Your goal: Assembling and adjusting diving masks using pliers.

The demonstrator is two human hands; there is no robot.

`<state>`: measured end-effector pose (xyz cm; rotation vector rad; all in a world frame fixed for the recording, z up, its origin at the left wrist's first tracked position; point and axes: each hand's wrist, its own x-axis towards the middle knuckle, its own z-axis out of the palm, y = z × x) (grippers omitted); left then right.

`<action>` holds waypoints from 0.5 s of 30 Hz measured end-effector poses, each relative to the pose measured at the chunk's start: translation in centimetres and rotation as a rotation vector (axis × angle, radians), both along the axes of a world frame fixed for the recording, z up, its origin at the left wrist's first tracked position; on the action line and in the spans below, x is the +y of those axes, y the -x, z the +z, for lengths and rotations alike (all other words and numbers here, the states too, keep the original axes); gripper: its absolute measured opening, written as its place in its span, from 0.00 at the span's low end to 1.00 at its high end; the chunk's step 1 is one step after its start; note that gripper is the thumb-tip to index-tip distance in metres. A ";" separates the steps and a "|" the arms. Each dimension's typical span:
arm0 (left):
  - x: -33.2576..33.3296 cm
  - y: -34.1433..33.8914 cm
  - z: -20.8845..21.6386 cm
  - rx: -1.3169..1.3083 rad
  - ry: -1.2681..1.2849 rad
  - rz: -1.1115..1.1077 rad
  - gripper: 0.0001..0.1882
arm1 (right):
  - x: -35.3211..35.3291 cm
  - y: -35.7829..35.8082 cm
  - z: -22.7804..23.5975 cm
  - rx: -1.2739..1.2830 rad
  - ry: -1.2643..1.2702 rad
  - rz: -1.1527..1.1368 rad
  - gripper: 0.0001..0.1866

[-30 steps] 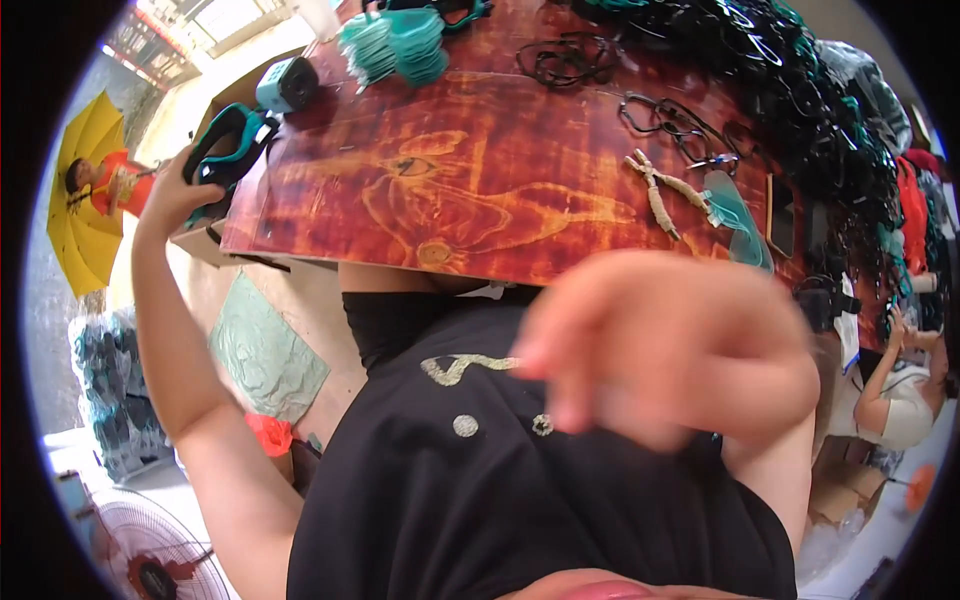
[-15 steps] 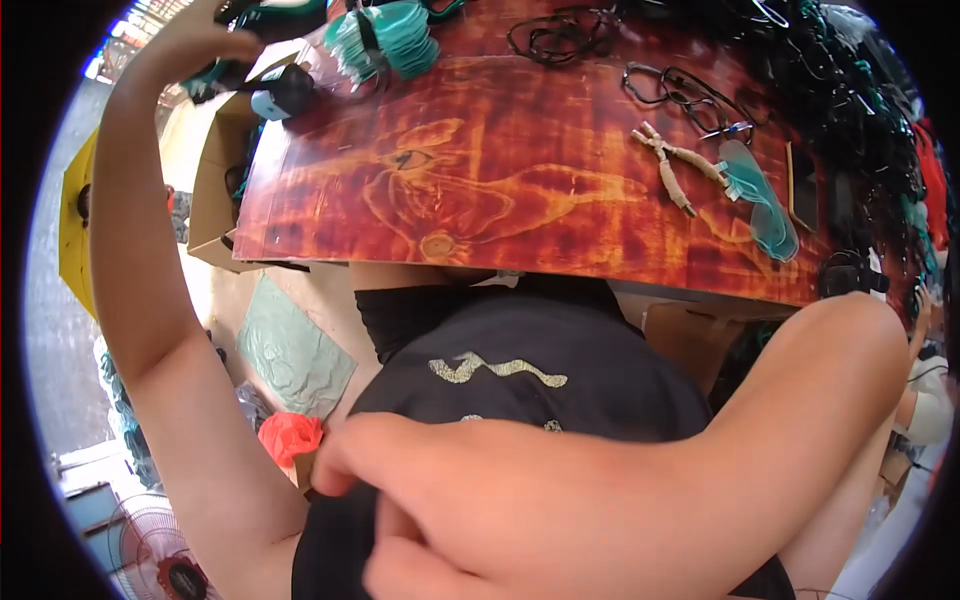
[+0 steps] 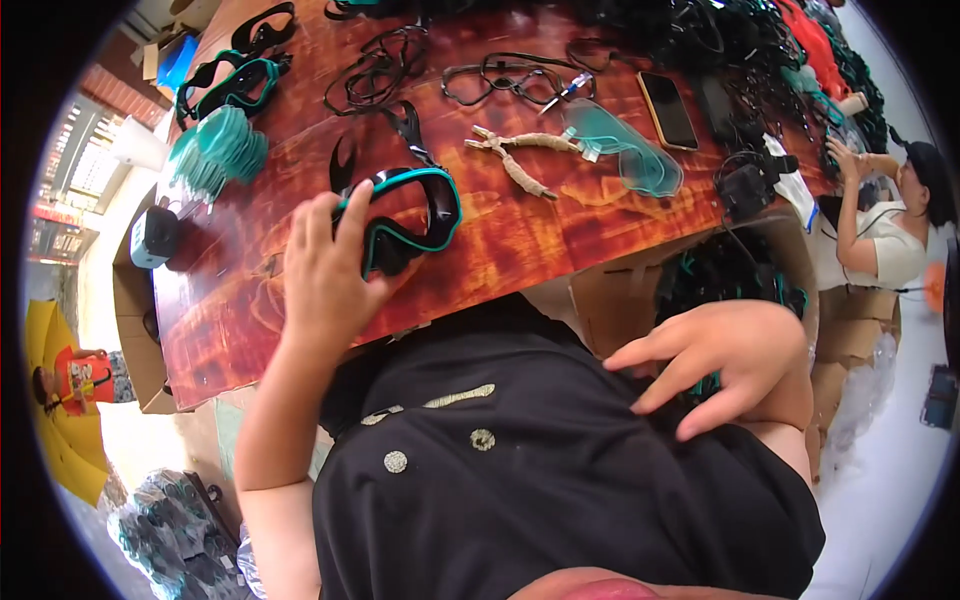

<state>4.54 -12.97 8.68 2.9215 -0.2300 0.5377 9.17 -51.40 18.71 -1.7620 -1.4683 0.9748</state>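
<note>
Teal edging outlines the black diving mask point(image 3: 400, 252), which sits at the near side of the dark-red wooden bench point(image 3: 510, 240); from my distant post I cannot tell whether its lower rim touches the wood. My left grip point(image 3: 325, 265) grasps the mask by its left side, fingers over the edge and thumb lower down. My right grip point(image 3: 730, 355) is released, fingers spread and empty, in front of the black shirt point(image 3: 560, 480). To hold the mask well, I judge that pressure belongs on the outer rim, light enough not to bend it, with fingertips out of the viewing opening. I would leave the black strap point(image 3: 405, 125) loose behind it, clear of the fingers, lest it twist. Wrapped-handle pliers point(image 3: 527, 177) and a translucent teal sheet point(image 3: 650, 165) lie to the right; I'd avoid sweeping sideways into them.
</note>
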 end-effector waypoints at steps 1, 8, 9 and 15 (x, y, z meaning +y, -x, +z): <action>-1.1 0.3 -0.9 -0.049 0.004 0.035 0.50 | -0.7 -1.1 -0.2 0.149 -0.020 -0.049 0.21; 1.7 2.3 -1.5 -0.082 0.444 0.027 0.48 | -2.2 -9.9 -10.1 -0.690 -0.028 -1.212 0.09; 2.9 2.5 -2.1 -0.087 0.417 0.127 0.50 | -1.9 -11.2 -10.8 -0.732 -0.081 -1.200 0.08; 6.0 2.8 -5.1 0.194 1.420 0.215 0.30 | 0.8 -11.2 -11.1 -0.579 -0.044 -1.143 0.17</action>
